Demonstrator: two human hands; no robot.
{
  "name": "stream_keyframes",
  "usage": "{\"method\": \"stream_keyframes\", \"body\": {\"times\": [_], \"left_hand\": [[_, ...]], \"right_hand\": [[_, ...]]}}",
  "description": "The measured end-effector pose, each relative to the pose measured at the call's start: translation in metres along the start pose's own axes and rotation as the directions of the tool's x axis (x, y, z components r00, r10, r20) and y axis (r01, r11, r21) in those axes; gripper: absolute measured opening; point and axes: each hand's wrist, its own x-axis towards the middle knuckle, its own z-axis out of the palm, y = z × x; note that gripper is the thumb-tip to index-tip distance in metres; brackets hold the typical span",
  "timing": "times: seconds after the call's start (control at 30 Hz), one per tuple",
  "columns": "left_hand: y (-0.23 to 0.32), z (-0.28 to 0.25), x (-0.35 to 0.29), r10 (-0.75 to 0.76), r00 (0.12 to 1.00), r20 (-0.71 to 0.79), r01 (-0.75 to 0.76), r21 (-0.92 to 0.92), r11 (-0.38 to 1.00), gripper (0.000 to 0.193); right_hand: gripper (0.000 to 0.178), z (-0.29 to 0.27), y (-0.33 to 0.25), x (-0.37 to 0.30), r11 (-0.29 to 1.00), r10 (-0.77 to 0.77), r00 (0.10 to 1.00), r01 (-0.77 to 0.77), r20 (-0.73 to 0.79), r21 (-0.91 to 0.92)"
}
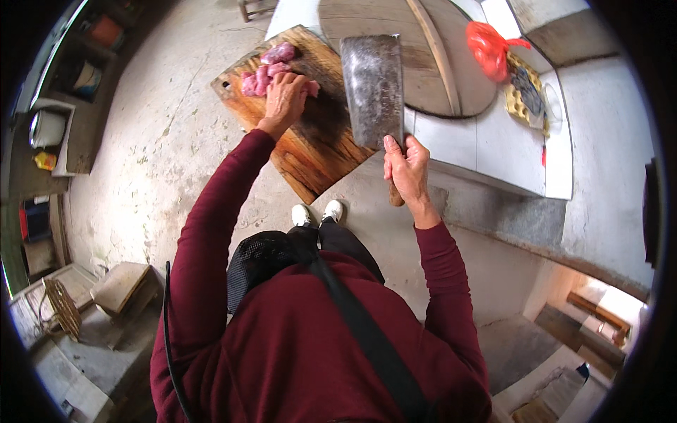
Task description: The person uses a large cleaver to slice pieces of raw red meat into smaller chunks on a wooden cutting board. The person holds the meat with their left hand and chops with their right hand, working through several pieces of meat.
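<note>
My right hand [407, 169] grips the wooden handle of a broad cleaver [374, 88]. Its dark, worn blade is raised beside the right part of the wooden cutting board [310, 158]. On the board's far left part lie several chunks of pink raw meat [278, 53]. The fingers of my left hand [285, 99] are bent over the nearest meat, and one piece pokes out to the right of them. The fingertips are partly hidden, but the hand presses on the meat.
A round wooden lid [381, 17] with a crossbar covers part of the white tiled counter [451, 144] at the right. Beyond it are a red plastic bag [488, 51] and a yellow egg tray [518, 106]. A small wooden stool [120, 285] stands at the lower left.
</note>
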Motion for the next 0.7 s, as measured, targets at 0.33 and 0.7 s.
{"method": "stream_keyframes", "body": {"times": [0.33,0.7], "left_hand": [[0.010,-0.031,-0.023,0.067,0.984,-0.165,-0.050,0.106,0.993,0.037],[0.048,-0.050,-0.052,-0.029,0.959,-0.281,0.084,0.186,0.979,0.039]], "right_hand": [[0.034,-0.094,0.070,-0.113,0.947,0.316,0.867,-0.265,-0.384,0.180],[0.039,-0.246,0.149,-0.077,0.892,0.406,0.811,-0.251,-0.421,0.377]]}}
